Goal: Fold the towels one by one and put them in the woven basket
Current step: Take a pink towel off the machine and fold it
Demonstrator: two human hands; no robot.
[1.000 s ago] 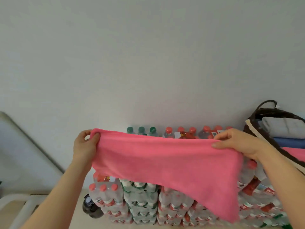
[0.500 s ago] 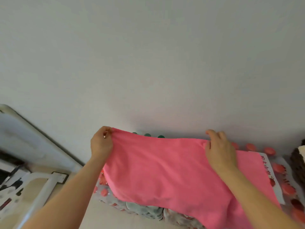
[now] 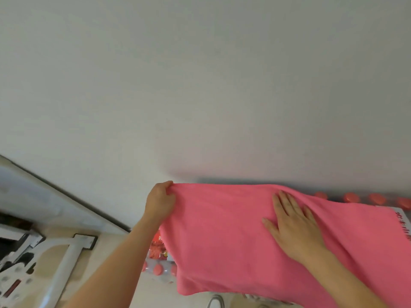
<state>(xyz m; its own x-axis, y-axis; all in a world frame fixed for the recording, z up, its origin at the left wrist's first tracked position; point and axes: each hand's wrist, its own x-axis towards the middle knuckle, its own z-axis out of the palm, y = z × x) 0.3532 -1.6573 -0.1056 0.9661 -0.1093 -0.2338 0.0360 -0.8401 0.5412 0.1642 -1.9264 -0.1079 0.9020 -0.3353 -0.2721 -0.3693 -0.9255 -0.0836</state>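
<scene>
A pink towel lies spread over the top of stacked bottle packs against the wall. My left hand grips its far left corner, fingers curled round the cloth. Flat on the towel's middle rests my right hand, fingers straight and spread. The woven basket is out of the view.
Red bottle caps line the wall beyond the towel, and more bottles show under its left edge. A white label with red print sits at the right edge. A white frame stands on the floor at lower left.
My right hand let go of the towel's top edge and now lies flat on it. The towel has come down onto the bottle packs. The view swung left, and the basket left the view.
</scene>
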